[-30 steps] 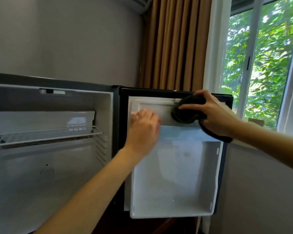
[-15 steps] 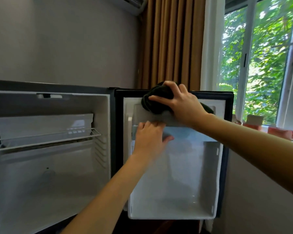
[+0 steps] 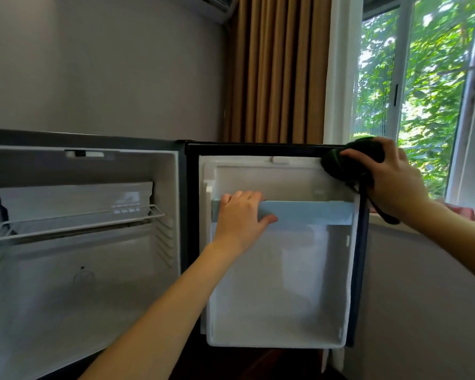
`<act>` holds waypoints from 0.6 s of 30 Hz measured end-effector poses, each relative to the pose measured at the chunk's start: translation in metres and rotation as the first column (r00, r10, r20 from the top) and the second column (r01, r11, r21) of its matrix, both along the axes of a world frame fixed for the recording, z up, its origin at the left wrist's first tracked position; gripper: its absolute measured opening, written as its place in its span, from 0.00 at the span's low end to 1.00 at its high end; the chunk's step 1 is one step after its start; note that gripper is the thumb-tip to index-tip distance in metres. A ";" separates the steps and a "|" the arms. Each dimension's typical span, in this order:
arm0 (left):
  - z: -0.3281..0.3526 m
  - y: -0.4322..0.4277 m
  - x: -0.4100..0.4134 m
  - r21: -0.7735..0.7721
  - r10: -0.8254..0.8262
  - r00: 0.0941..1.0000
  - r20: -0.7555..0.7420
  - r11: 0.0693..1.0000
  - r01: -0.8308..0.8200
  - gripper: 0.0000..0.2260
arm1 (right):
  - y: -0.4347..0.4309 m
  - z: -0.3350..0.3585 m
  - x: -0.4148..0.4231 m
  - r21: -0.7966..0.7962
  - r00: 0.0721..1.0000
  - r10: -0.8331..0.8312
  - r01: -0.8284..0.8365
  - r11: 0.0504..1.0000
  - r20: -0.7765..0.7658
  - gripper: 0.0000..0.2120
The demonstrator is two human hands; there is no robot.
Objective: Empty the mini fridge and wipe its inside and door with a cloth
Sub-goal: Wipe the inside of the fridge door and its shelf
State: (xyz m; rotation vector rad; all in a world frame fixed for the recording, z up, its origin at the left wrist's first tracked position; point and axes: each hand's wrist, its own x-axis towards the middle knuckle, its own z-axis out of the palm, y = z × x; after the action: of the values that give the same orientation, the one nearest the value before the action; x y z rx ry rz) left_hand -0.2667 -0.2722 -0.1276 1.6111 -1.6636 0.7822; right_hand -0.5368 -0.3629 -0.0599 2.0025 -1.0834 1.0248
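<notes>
The right fingers (image 3: pixel 353 153) curl around a dark cloth (image 3: pixel 337 164) and press it on the top right corner of the door (image 3: pixel 280 283). The right hand (image 3: pixel 392 176) sits at that corner. The left fingers (image 3: pixel 240 197) stay close together, hooked over the blue bar (image 3: pixel 313 213) across the door. The left hand (image 3: pixel 239 218) holds its left end. The fridge (image 3: pixel 80 283) is open, left of the door.

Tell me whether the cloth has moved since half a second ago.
Yes. The cloth has slid right along the door's top edge, to its corner by the window.
</notes>
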 end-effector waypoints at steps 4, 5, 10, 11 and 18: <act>-0.001 0.004 0.002 0.003 -0.010 1.000 0.001 1.000 0.010 0.20 | 0.015 -0.007 -0.027 0.217 0.874 0.269 -0.378 0.900 0.405 0.24; -0.002 0.005 0.004 0.006 -0.011 1.000 0.009 1.000 0.011 0.20 | 0.030 -0.008 -0.028 0.227 0.723 0.398 -0.600 0.767 0.565 0.25; -0.003 0.021 0.007 0.006 -0.004 0.999 0.045 1.000 0.004 0.22 | 0.103 -0.004 -0.017 0.200 0.304 0.478 -0.946 0.257 0.824 0.14; -0.002 0.027 0.006 0.019 0.010 0.999 0.049 1.000 -0.011 0.24 | 0.111 0.001 -0.013 0.184 0.275 0.480 -0.956 0.229 0.833 0.12; 0.013 0.072 0.012 0.091 0.159 0.976 0.147 0.981 -0.174 0.22 | 0.168 0.043 0.016 0.142 0.195 0.616 -0.981 0.134 0.763 0.14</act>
State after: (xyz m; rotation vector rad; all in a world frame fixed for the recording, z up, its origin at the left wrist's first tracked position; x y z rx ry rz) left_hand -0.2544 -0.2002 -0.1148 1.8232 -1.7064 0.9247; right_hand -0.5208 -0.1951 -0.0165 3.1845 -0.2921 2.2103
